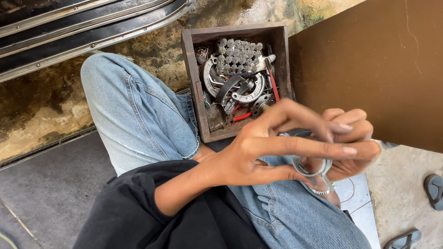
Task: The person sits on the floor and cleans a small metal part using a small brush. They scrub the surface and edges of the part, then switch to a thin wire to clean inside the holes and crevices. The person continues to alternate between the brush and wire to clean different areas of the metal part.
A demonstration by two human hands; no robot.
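My left hand (272, 147) reaches across from the left with its fingers stretched out over my right hand (353, 147). Between the two hands sits a small metal ring clamp (312, 169), pinched by fingers of both hands, with a short tail hanging below it. My right hand is curled behind the left, a beaded bracelet (321, 190) at its wrist. Both hands hover above my knee in blue jeans (138, 120).
A dark wooden box (192, 69) stands on the ground ahead, filled with sockets, metal rings, brackets and red-handled tools. A brown board (378, 60) lies to the right. Black rubber strips (69, 27) run along the top left. Sandals (434, 189) lie at the right edge.
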